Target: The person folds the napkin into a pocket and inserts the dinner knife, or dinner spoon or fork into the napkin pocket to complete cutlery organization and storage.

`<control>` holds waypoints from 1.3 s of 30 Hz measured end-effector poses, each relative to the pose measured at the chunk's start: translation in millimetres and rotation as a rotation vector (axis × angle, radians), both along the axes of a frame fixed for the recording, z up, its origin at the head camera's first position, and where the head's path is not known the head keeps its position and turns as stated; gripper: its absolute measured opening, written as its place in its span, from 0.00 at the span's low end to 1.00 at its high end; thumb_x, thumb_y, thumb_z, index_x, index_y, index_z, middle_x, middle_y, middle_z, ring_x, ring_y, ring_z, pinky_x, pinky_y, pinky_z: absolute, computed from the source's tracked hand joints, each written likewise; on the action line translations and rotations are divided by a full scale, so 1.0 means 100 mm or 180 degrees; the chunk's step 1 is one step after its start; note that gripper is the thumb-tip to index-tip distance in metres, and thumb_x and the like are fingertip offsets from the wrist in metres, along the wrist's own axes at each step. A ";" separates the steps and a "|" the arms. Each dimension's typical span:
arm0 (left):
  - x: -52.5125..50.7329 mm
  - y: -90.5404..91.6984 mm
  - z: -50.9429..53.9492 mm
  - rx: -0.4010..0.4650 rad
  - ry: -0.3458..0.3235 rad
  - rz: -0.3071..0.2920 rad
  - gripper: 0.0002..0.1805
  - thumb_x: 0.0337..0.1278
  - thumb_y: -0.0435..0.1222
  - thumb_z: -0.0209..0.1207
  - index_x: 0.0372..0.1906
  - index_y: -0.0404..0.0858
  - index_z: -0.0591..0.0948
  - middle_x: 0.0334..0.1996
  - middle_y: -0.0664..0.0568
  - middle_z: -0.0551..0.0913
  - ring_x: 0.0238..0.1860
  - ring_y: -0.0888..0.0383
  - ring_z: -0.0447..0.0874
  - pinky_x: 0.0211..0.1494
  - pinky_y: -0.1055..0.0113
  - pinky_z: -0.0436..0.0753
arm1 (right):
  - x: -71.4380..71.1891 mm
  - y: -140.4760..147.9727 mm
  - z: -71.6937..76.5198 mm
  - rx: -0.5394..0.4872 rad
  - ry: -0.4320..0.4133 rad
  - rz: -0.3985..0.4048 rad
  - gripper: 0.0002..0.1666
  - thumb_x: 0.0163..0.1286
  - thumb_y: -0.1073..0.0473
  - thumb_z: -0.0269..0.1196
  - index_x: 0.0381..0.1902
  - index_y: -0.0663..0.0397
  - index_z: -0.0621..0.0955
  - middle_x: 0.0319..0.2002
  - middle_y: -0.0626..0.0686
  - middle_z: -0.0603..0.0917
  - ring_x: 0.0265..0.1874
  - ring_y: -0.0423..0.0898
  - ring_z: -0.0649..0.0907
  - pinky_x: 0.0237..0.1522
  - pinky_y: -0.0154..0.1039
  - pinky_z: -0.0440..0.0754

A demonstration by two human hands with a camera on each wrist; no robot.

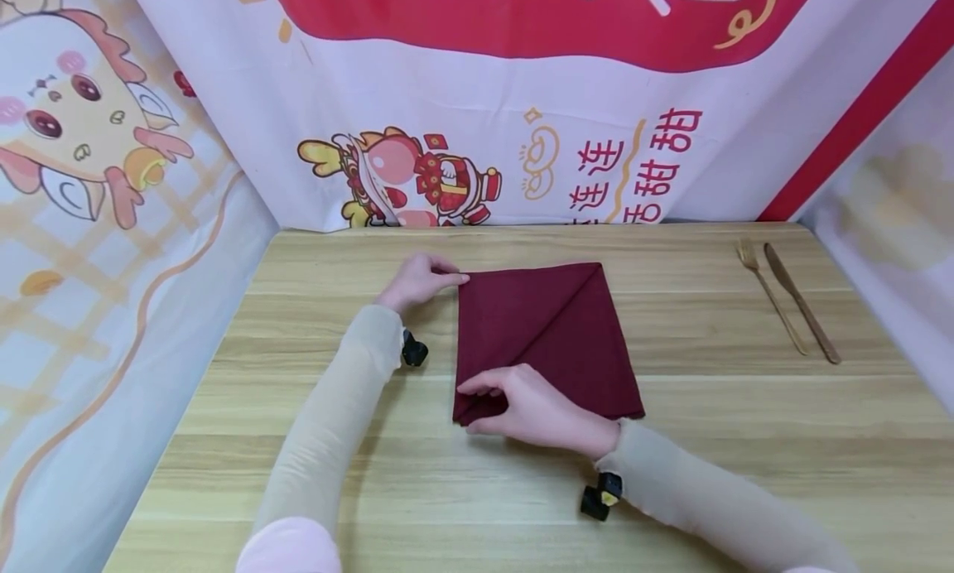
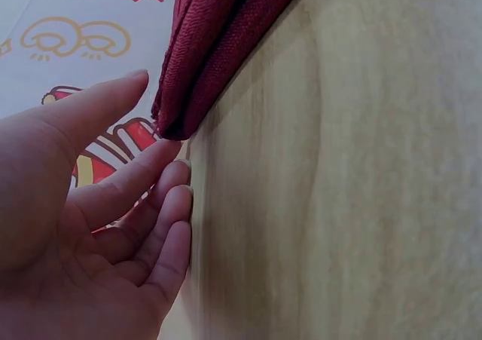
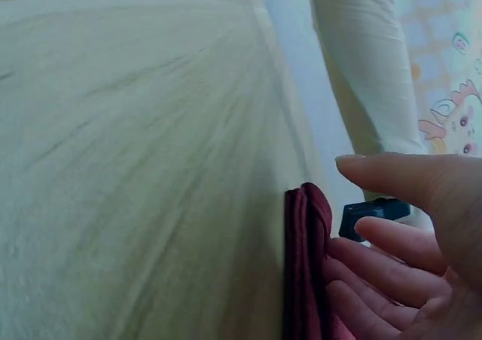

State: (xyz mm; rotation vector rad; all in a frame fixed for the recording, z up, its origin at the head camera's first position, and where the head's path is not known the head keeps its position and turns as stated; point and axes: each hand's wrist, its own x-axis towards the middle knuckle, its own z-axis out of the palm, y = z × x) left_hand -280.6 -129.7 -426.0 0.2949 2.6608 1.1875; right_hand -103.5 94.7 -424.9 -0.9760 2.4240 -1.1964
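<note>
A dark red cloth napkin point(image 1: 551, 316), folded into a rough square, lies flat on the wooden table. A diagonal fold edge crosses it from the far right corner to the near left. My left hand point(image 1: 421, 281) is at its far left corner. In the left wrist view the index fingertip touches the layered corner point(image 2: 184, 114) while the thumb stands apart from it. My right hand point(image 1: 532, 407) arches over the near left corner. The right wrist view shows its fingertips against the stacked cloth layers point(image 3: 305, 257), the thumb away from them.
A gold fork point(image 1: 771, 296) and a gold knife point(image 1: 801, 302) lie side by side on the table's right part. Printed cloth hangs point(image 1: 462, 84) along the table's far edge and both sides. Small black devices point(image 1: 414, 349) sit at both wrists.
</note>
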 end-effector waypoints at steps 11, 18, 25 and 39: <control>-0.01 0.07 -0.03 0.0116 -0.0032 0.0046 0.18 0.67 0.43 0.66 0.51 0.34 0.83 0.47 0.43 0.84 0.49 0.49 0.80 0.52 0.57 0.78 | -0.03 -0.17 -0.08 0.0354 0.0477 -0.0162 0.26 0.55 0.54 0.80 0.51 0.53 0.87 0.43 0.45 0.85 0.41 0.40 0.82 0.43 0.34 0.80; 0.00 0.10 -0.04 0.0239 -0.0224 0.0015 0.20 0.69 0.43 0.64 0.56 0.33 0.80 0.45 0.43 0.85 0.44 0.52 0.83 0.46 0.63 0.79 | -0.06 -0.23 -0.09 0.0494 0.0611 -0.0249 0.24 0.53 0.55 0.80 0.49 0.53 0.87 0.39 0.45 0.84 0.38 0.39 0.82 0.40 0.33 0.80; 0.02 0.07 -0.04 0.0172 -0.0121 -0.0192 0.16 0.70 0.45 0.63 0.38 0.35 0.86 0.33 0.46 0.86 0.33 0.53 0.78 0.38 0.64 0.74 | -0.08 -0.21 -0.07 0.0537 0.0478 -0.0144 0.27 0.52 0.60 0.79 0.52 0.51 0.86 0.40 0.45 0.82 0.40 0.41 0.81 0.42 0.35 0.79; 0.04 0.05 -0.03 0.0144 -0.0043 -0.0201 0.17 0.70 0.46 0.63 0.36 0.37 0.89 0.31 0.46 0.87 0.36 0.52 0.79 0.40 0.64 0.73 | -0.14 -0.21 -0.09 0.0465 0.0506 -0.0133 0.17 0.62 0.64 0.70 0.51 0.51 0.86 0.39 0.44 0.83 0.38 0.38 0.81 0.41 0.34 0.80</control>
